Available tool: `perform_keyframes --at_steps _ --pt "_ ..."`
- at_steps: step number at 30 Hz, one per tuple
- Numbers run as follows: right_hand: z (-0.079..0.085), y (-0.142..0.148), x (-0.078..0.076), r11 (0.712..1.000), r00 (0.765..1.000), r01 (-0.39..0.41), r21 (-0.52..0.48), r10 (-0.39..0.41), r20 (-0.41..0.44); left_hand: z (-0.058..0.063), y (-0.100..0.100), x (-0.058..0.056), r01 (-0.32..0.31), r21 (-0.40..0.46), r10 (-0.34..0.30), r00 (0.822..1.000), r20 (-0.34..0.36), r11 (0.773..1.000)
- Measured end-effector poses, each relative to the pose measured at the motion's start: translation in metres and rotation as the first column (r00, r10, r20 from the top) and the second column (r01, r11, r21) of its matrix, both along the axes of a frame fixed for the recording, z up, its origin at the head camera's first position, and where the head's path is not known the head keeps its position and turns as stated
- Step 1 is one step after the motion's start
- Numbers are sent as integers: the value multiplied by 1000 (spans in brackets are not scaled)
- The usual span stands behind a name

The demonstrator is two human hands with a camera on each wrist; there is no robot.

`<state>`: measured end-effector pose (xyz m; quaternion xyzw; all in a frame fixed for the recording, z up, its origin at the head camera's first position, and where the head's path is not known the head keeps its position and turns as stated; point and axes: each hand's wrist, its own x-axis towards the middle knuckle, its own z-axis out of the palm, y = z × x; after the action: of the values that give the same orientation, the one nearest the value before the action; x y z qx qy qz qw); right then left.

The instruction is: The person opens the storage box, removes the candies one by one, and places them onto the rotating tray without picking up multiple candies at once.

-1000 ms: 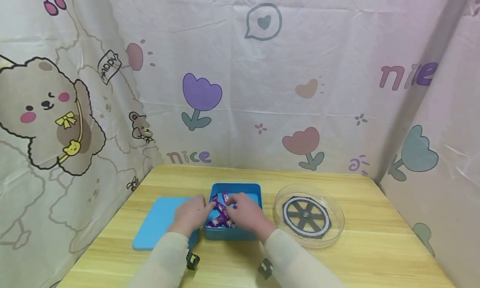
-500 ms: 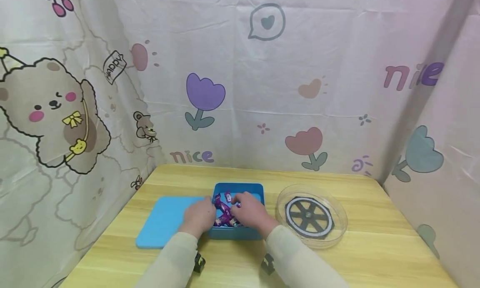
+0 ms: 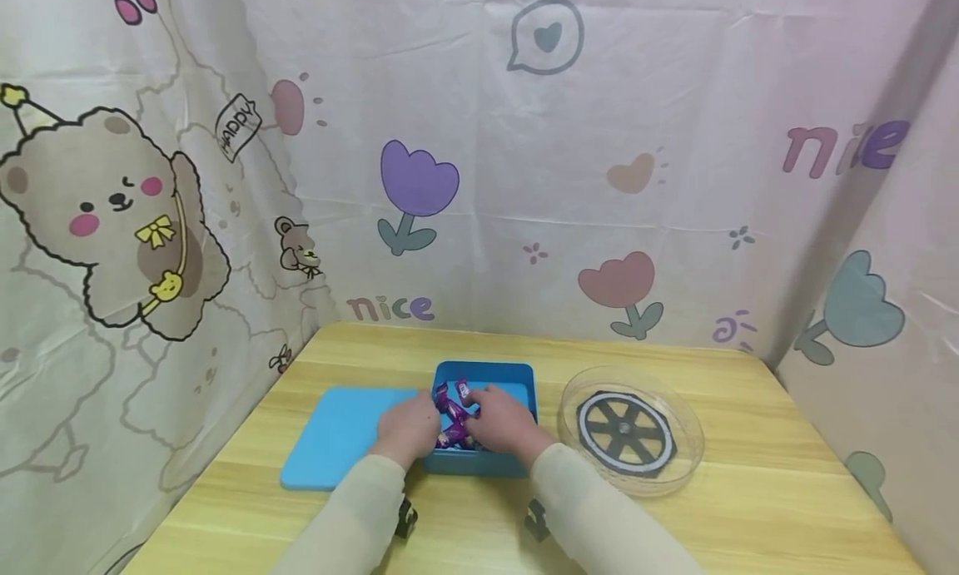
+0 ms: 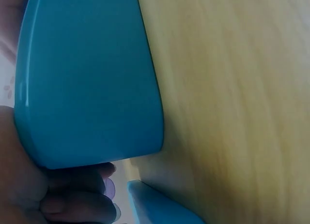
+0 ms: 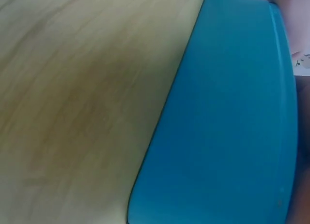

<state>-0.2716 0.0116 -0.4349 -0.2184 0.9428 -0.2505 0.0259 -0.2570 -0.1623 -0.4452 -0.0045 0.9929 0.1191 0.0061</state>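
Purple candies (image 3: 454, 410), head view only, inside blue box (image 3: 479, 463)

Head view's pretty bright and evenly lit with a faint shadow in front of the blue box (image 3: 479, 464), but both wrist shots are way dimmer (kinda mushy too), tabletop (image 4: 232, 88) grain all smeary.

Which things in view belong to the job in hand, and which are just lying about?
In the job, by the look of it:
- left hand, at the box's left side
- right hand, over the box
- blue box
- purple sweets, inside it

Lying about:
- blue lid, flat on the table, likely the box's own
- clear round dish, right of the box
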Motion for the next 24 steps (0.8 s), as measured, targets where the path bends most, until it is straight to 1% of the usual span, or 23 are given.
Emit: perform_keyframes --at_steps 6,11,15,21,24 --pt "-2 3 -2 998 999 1 69 2 -40 3 1 1 -3 20 3 1000 17 1000" --pt "-9 5 -5 993 999 17 120 -13 -37 2 1 0 -4 33 3 1000 27 999" --pt "-11 7 -5 992 999 24 126 -21 -27 2 2 -1 -5 32 4 999 34 999" --pt "-13 6 -6 989 999 14 144 -8 -48 3 2 -2 -14 31 12 999 47 999" --pt "-15 6 -7 990 999 14 144 -8 -43 3 2 -2 -20 24 19 998 53 1000"
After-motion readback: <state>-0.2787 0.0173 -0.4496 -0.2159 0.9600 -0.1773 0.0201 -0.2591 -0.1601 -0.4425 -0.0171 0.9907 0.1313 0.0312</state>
